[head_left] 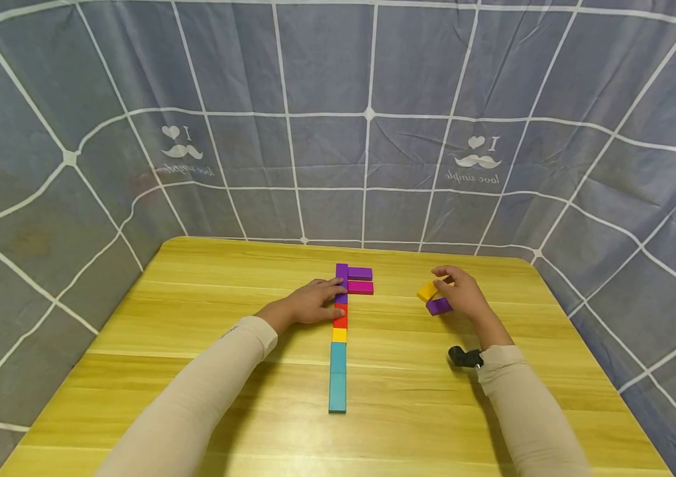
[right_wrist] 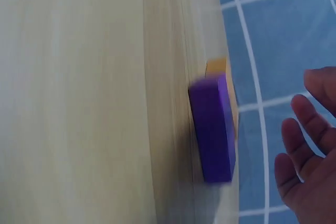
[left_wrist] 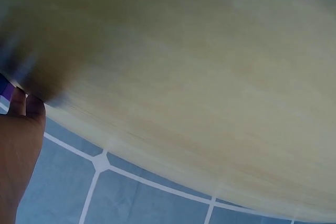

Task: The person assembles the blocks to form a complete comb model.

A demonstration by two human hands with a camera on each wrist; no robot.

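Note:
A straight column of flat blocks lies on the table: purple at the far end, then a red block, a yellow block and teal blocks nearest me. A purple block and a magenta block jut out to the right of its far end. My left hand rests against the column, fingertips on the purple part and thumb on the red block. Over on the right, my right hand hovers beside a loose yellow block and a loose purple block, its fingers loosely bent and holding nothing.
A small black object stands out beside the right wrist. The wooden table has rounded far corners, and a grey curtain with white grid lines surrounds its back and sides.

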